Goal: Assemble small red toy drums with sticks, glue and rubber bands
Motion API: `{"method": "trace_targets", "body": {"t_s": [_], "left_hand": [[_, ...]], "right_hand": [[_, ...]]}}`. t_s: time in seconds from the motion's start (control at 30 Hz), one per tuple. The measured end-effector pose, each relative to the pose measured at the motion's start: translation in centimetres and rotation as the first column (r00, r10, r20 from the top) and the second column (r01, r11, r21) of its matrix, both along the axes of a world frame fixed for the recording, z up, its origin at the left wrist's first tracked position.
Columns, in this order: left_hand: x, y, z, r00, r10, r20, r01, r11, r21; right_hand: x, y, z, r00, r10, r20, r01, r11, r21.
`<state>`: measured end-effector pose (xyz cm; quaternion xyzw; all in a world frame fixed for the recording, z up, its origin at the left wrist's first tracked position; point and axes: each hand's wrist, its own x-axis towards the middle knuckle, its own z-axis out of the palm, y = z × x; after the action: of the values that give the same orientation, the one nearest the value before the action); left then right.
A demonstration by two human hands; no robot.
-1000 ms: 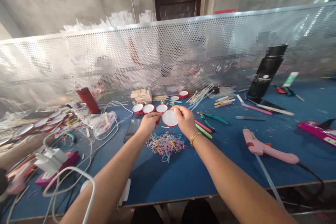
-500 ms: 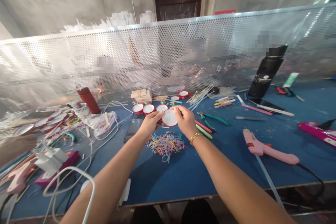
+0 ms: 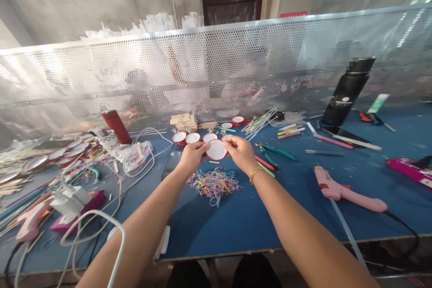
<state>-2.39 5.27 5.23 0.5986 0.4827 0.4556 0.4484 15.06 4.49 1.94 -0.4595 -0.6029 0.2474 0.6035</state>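
"Both hands are pinching: my left hand (image 3: 193, 158) and my right hand (image 3: 241, 152) hold one flat, round white piece with a thin red rim (image 3: 216, 150)."

"What's closest to your tummy?"

"Just this side of my hands is a messy pile of thin, bendy loops in pink, yellow, blue and purple (image 3: 214, 184)."

"How far along is your round piece?"

"Only partway, I'd guess. No little figure shows on its rim, so that may be left. But my fingers cover both sides, so I can't be sure."

"Where is it in your grip?"

"Right between my hands, one side each, thumbs on top. It looks lifted off the blue table (image 3: 236, 225)."

"And past that?"

"Four small, round red tubs with white tops (image 3: 193, 138) make a row. Tiny green-and-red figures (image 3: 211, 130) stand at their backs, so I think those are further along, maybe done. Behind them are flat, pale wooden bits (image 3: 184, 122), then a shiny metal screen full of holes (image 3: 286, 54)."
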Motion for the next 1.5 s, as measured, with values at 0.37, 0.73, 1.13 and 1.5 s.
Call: {"method": "trace_targets", "body": {"t_s": [0.37,0.73,1.13,1.5], "left_hand": [[-1.2,1.6,-1.1,0.97,0.052,-0.236,-0.01,0.984,0.176],[-0.5,0.9,-2.6,0.633,0.04,-0.773,0.271,0.924,0.27],[-1.4,0.7,-1.6,0.625,-0.303,-0.72,0.481,0.875,0.049],[-1.5,0.3,-0.7,0.406,-0.401,-0.821,0.551,0.824,-0.13]], "right_hand": [[1.9,0.9,-0.8,0.927,-0.254,0.276,0.277,0.96,-0.046],[2.6,1.9,-2.3,0.845,-0.322,0.427,0.381,0.923,-0.058],[0.2,2.1,-2.8,0.82,-0.182,0.542,0.271,0.958,-0.088],[-0.2,0.7,-2.2,0.758,-0.03,0.651,0.192,0.965,-0.179]]}}
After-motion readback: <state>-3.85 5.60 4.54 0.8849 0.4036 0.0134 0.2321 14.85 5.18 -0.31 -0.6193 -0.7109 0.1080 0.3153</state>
